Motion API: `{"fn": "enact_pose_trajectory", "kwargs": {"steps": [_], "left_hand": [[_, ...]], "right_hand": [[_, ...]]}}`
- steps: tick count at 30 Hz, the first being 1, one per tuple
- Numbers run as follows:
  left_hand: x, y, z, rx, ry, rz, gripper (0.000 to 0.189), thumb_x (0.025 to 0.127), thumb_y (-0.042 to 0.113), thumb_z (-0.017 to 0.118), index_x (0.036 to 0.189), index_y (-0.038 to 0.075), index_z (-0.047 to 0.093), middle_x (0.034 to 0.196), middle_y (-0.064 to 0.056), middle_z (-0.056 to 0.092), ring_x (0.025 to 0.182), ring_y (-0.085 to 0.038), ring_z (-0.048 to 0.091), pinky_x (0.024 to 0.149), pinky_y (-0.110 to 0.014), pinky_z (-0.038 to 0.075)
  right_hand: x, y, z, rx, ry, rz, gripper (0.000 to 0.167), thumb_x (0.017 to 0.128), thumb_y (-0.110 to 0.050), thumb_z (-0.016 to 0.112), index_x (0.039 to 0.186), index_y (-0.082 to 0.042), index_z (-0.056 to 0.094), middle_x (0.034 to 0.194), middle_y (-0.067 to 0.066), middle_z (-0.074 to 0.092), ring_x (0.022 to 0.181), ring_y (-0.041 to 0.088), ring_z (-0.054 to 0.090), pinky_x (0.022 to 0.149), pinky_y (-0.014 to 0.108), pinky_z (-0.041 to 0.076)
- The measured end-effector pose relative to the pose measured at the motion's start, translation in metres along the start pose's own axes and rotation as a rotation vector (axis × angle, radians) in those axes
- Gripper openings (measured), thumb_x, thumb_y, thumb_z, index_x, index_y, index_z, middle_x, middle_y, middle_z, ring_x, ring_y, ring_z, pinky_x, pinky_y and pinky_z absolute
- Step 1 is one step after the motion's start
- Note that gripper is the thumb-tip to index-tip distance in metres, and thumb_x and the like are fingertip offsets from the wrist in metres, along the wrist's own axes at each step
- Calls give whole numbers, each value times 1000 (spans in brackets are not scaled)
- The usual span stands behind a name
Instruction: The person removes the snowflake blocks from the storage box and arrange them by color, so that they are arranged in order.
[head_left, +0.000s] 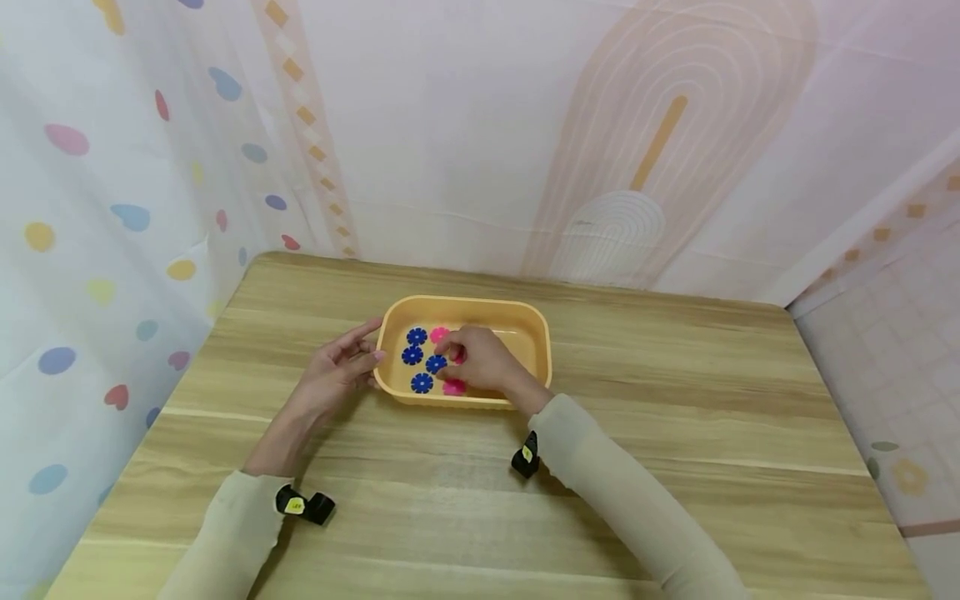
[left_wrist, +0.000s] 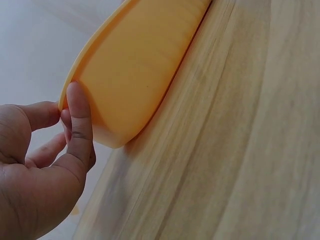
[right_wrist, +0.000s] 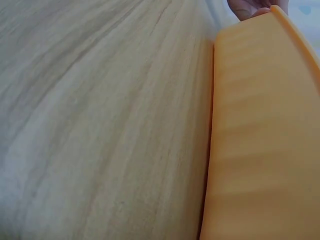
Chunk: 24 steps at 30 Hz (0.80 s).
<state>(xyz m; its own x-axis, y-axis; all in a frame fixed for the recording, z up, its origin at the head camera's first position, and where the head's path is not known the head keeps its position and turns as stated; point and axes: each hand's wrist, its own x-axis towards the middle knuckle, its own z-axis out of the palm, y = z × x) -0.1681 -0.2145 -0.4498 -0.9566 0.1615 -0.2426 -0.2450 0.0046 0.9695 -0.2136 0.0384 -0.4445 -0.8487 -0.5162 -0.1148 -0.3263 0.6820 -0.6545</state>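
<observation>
A yellow-orange plastic basin stands on the wooden table. My left hand pinches its left rim between thumb and fingers; the left wrist view shows this grip up close. Inside the basin, toward its left side, lie several blue notched discs and a few pink notched discs. My right hand reaches in over the near rim, with thumb and index finger at the edges of one blue disc. Part of a pink disc shows under this hand. The right hand's fingers are outside the right wrist view.
The wooden table extends around the basin on all sides. Behind it hangs a patterned cloth, with another dotted cloth at the left. Each wrist wears a small black camera.
</observation>
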Motion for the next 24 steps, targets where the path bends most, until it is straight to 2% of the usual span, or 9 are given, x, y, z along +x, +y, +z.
{"fn": "enact_pose_trajectory", "kwargs": {"steps": [7, 14, 24], "left_hand": [[-3, -1, -1, -12, 0, -1, 65, 100, 13, 67, 159, 17, 39, 116, -8, 58, 85, -14, 66, 76, -25, 63], [-3, -2, -2, -3, 10, 2, 64, 101, 11, 66, 159, 16, 40, 111, -4, 59, 83, -13, 66, 75, -25, 64], [-3, -3, 3, 10, 43, 11, 60, 102, 11, 65, 157, 14, 42, 106, -2, 60, 79, -12, 66, 73, -25, 64]], "right_hand": [[-1, -2, 1, -6, 14, 5, 27, 85, -27, 86, 104, -12, 77, 84, -2, 63, 81, 14, 54, 74, 24, 46], [-1, -2, 1, 45, 47, 10, 29, 82, -30, 88, 101, -12, 76, 86, -3, 64, 82, 14, 55, 72, 23, 48], [-3, 3, -3, 208, 105, 5, 29, 82, -22, 88, 104, -9, 74, 92, 2, 68, 80, 15, 59, 69, 21, 52]]}}
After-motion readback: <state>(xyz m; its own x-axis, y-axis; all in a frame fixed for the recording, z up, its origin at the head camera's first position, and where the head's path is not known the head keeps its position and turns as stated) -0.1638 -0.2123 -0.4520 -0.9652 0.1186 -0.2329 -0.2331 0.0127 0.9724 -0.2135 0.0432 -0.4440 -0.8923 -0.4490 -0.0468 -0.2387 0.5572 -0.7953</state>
